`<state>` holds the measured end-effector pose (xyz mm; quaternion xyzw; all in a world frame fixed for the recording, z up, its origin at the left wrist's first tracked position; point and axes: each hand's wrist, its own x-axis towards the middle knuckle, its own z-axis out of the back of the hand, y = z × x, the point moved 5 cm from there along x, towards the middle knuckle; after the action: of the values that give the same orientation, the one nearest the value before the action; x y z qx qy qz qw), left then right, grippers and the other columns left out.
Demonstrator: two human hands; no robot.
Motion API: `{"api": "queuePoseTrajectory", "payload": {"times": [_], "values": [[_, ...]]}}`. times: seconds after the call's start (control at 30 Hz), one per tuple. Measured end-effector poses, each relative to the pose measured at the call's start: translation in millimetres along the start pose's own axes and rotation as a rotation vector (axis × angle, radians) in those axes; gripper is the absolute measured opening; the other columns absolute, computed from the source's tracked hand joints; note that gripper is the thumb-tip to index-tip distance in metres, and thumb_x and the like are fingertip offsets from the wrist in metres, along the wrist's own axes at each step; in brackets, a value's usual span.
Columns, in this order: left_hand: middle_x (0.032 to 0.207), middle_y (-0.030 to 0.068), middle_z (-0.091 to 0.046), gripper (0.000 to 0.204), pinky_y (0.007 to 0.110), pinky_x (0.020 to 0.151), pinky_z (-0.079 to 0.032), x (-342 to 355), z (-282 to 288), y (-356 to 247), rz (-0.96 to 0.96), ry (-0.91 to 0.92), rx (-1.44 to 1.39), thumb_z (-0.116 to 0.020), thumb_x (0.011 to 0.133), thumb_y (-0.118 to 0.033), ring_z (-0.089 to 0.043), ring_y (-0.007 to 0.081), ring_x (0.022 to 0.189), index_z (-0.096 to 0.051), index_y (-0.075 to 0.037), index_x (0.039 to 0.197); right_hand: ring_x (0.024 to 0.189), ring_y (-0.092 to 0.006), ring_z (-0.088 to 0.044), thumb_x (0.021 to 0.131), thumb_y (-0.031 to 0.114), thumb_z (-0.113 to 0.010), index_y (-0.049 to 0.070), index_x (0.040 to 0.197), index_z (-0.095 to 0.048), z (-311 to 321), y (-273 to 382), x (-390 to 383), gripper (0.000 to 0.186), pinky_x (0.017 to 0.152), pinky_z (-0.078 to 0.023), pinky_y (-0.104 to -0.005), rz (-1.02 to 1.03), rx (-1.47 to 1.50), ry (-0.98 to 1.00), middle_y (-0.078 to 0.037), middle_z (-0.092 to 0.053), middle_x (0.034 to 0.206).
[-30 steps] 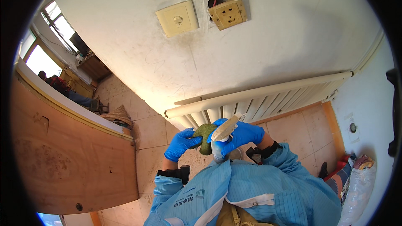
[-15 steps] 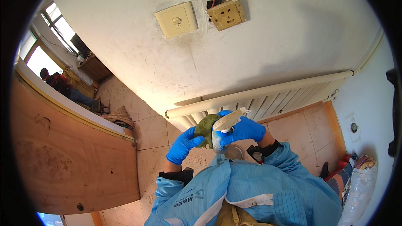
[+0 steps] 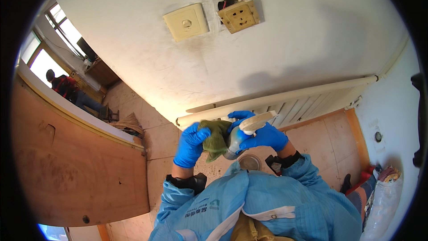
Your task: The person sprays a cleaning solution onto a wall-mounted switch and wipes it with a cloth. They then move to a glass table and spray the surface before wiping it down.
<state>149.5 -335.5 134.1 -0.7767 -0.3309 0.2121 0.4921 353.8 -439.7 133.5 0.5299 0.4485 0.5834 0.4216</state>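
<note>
In its blue glove, my left hand point(image 3: 191, 142) is closed on a bunched green cloth point(image 3: 216, 139). My right hand point(image 3: 264, 136), gloved in blue too, grips a spray bottle point(image 3: 233, 146) with a clear body and a long cream-white head tilted up to the right. The cloth lies against the bottle's left side, and both are held together in front of my chest. Part of the bottle's body is hidden behind my right fingers.
A pale radiator point(image 3: 285, 102) runs along the wall ahead, below a light switch point(image 3: 186, 23) and a loose socket point(image 3: 239, 17). A brown wooden door point(image 3: 80, 165) stands left. A round container point(image 3: 249, 162) sits below my hands. Far left, a person point(image 3: 67, 87) sits near a broom point(image 3: 129, 124).
My left hand has risen and turned, bunching the cloth more. The spray bottle has tilted further right with my right hand. The person far left has shifted slightly in view.
</note>
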Motion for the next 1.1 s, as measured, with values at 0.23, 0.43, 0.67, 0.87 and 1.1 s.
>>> {"api": "queuePoseTrajectory", "payload": {"times": [0.23, 0.43, 0.67, 0.87, 1.1], "values": [[0.110, 0.0066, -0.070, 0.028, 0.028, 0.093, -0.049, 26, -18, -82, -0.420, -0.210, 0.122, -0.066, 0.093, -0.010, -0.065, 0.0141, 0.098, -0.067, 0.000, 0.120, 0.117, -0.0250, -0.059, 0.074, 0.013, -0.082, 0.005, 0.141, -0.045, 28, 2, -18, 0.077, 0.099, -0.052, -0.0387, -0.013, 0.079, -0.181, -0.012, -0.057, 0.134], [0.099, 0.0080, -0.064, 0.010, 0.033, 0.086, -0.050, 68, -39, -132, -0.942, -0.379, 0.682, -0.066, 0.093, -0.008, -0.060, 0.0189, 0.093, -0.068, -0.001, 0.099, 0.122, -0.0235, -0.056, 0.068, 0.003, -0.073, 0.004, 0.127, -0.060, 45, -2, -48, 0.060, 0.104, -0.047, -0.0381, -0.159, 0.052, -0.300, -0.009, -0.058, 0.134], [0.073, 0.0153, -0.060, 0.024, 0.046, 0.061, -0.045, 121, -73, -160, -1.220, -0.732, 1.624, -0.069, 0.088, -0.025, -0.058, 0.0366, 0.067, -0.061, -0.005, 0.077, 0.124, -0.0251, -0.055, 0.070, 0.002, -0.069, 0.003, 0.130, -0.058, 73, -1, -84, 0.061, 0.105, -0.046, -0.0380, -0.140, 0.039, -0.485, -0.011, -0.059, 0.133], [0.075, 0.0159, -0.062, 0.024, 0.045, 0.060, -0.048, 139, -93, -140, -1.160, -1.025, 1.667, -0.065, 0.091, -0.028, -0.060, 0.0355, 0.067, -0.064, -0.004, 0.086, 0.129, -0.0269, -0.049, 0.065, 0.007, -0.064, 0.003, 0.116, -0.068, 94, -3, -107, 0.052, 0.110, -0.038, -0.0406, -0.154, -0.008, -0.607, -0.013, -0.056, 0.134], [0.077, 0.0135, -0.062, 0.010, 0.042, 0.059, -0.048, 158, -118, -119, -1.103, -0.890, 1.774, -0.066, 0.085, -0.017, -0.061, 0.0339, 0.067, -0.067, -0.008, 0.089, 0.125, -0.0277, -0.051, 0.064, 0.008, -0.064, 0.002, 0.118, -0.067, 104, -1, -116, 0.054, 0.108, -0.040, -0.0407, -0.140, 0.014, -0.641, -0.013, -0.055, 0.135]]}}
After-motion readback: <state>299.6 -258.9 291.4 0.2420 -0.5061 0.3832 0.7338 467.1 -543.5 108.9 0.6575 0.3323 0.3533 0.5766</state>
